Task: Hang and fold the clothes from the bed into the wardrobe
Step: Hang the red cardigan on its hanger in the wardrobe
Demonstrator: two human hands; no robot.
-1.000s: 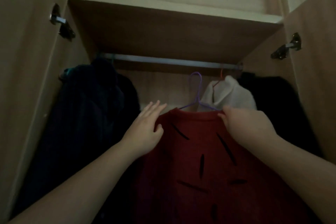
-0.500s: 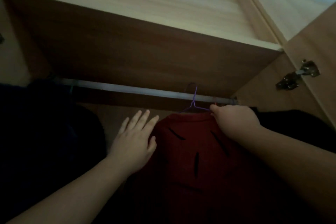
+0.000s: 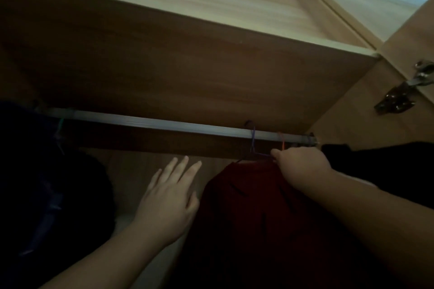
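Low in the centre-right of the frame a dark red garment [image 3: 258, 199] hangs inside the wardrobe on a purple hanger [image 3: 253, 145], whose hook sits over the metal rail [image 3: 152, 123] that crosses the middle of the frame under the shelf board [image 3: 187, 73]. The right hand [image 3: 303, 166] is closed on the hanger's right shoulder at the garment's collar, fingers pinched together; whether it bears weight or only steadies cannot be told. The left hand [image 3: 171, 197] is flat and open, fingers spread, just left of the garment and holding nothing. Dark clothes [image 3: 47, 183] hang at the left edge and a black garment [image 3: 387, 166] at the right, with an orange hanger hook [image 3: 281, 141] on the rail just beside the purple one. By my judgement, this red piece is as good as hung: it needs only releasing and perhaps straightening. The bed is out of view, so how many clothes remain to hang or fold cannot be said.
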